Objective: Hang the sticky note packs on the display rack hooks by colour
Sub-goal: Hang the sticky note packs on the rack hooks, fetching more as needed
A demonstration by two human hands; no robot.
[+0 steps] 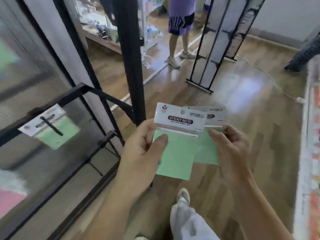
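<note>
A person's left hand [144, 149] pinches one green sticky note pack [176, 144] and the right hand [230, 149] pinches a second [207, 146], beside a display rack [83, 90] where another green pack [52, 129] hangs on a hook [51, 126].

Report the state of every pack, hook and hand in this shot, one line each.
Front green pack: unhung, pinched by the left hand, overlapping the rear one.
Rear green pack: unhung, pinched by the right hand.
Hung green pack: threaded on a hook, tilted, blurred.
Hook: loaded, on the display rack.
Left hand: thumb on the pack's front.
Right hand: thumb on the pack's front.
</note>
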